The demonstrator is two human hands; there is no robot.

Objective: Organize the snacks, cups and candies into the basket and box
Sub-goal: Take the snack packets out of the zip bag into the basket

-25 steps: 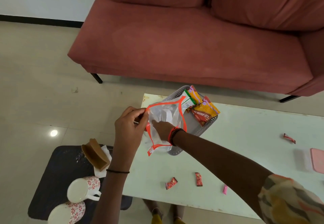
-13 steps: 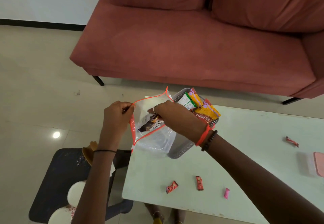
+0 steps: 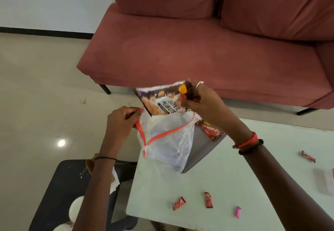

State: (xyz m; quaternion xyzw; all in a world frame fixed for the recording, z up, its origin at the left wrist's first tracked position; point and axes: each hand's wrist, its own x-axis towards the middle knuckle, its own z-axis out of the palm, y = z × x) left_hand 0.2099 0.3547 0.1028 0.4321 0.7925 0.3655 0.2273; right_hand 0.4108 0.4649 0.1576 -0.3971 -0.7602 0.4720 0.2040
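My left hand (image 3: 120, 122) pinches the orange rim of a clear plastic bag (image 3: 168, 144) that hangs open over the table's left end. Above the bag's mouth, my right hand (image 3: 202, 100) holds a brown and white peanut snack packet (image 3: 160, 100), fully out of the bag. Behind the bag sits the grey basket (image 3: 202, 156) with a red snack packet (image 3: 211, 131) in it. Three small candies lie near the table's front edge: two red ones (image 3: 178, 203) (image 3: 208, 200) and a pink one (image 3: 238, 212). A white cup (image 3: 75, 211) shows at the lower left, partly hidden by my left arm.
The white table (image 3: 253, 185) carries another red candy (image 3: 308, 156) and a pink-lidded box (image 3: 329, 180) at its right edge. A dark stool (image 3: 59, 185) with a brown holder (image 3: 90, 164) stands at the left. A red sofa (image 3: 198, 50) lies behind.
My right hand went into the bag, took hold of the peanut packet and lifted it up and out. The left hand kept hold of the bag's rim.
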